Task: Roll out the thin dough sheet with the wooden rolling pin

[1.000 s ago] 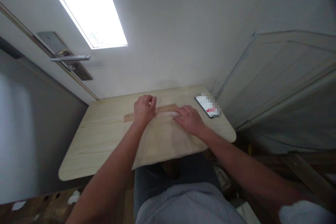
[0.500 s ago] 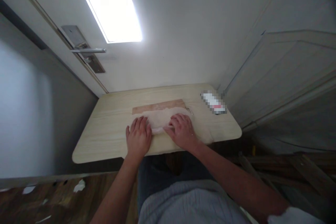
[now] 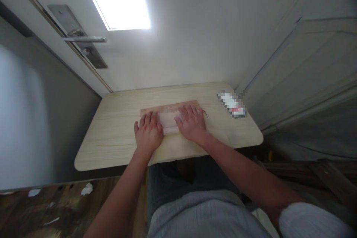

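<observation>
A pale, thin folded sheet (image 3: 168,122) lies on the light wooden table (image 3: 111,134). Its far edge rests against a flat brown strip (image 3: 164,108). My left hand (image 3: 147,133) lies palm down on the sheet's left end, fingers spread and pointing away from me. My right hand (image 3: 192,122) presses flat on the sheet's right end, its fingertips reaching the brown strip. Neither hand grips anything. A small bent metal wire (image 3: 206,113) lies just right of my right hand.
A phone (image 3: 232,105) lies at the table's far right corner. A white door with a metal lever handle (image 3: 83,39) stands behind the table, and a grey wall is on the left. Scraps of paper (image 3: 86,189) litter the dark wooden floor. My lap is under the table's near edge.
Both hands have slid away from me, from near the table's front edge toward the brown strip. The pale sheet now looks narrower and folded over between them.
</observation>
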Motion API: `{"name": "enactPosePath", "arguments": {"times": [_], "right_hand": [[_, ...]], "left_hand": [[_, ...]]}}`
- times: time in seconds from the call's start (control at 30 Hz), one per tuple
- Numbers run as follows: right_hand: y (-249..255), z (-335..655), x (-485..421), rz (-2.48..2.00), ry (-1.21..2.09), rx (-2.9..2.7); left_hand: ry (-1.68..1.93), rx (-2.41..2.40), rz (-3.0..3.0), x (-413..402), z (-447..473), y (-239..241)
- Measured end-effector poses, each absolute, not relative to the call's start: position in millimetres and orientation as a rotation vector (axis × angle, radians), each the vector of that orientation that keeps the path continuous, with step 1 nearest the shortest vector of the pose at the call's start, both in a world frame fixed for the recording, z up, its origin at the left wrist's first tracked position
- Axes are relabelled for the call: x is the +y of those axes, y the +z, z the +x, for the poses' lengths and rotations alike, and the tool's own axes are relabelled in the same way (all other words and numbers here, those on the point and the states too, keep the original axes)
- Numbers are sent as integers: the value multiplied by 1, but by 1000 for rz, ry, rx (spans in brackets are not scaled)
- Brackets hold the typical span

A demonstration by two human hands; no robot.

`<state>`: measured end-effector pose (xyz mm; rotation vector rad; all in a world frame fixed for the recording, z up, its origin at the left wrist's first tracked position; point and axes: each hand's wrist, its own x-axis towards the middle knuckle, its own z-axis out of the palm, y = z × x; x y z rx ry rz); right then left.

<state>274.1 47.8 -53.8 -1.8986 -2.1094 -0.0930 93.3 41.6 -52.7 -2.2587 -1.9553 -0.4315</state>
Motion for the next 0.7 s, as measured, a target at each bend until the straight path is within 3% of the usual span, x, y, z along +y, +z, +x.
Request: {"name": "enactPosePath", "arguments": {"times": [0.47, 0.7], "right_hand": [[-52, 277, 84, -1856, -103, -2161], [-47, 276, 95, -1867, -109, -2183]], "left_hand": [[-268, -2016, -2403, 81, 88, -49], [-351, -1978, -2369, 92, 88, -50]]}}
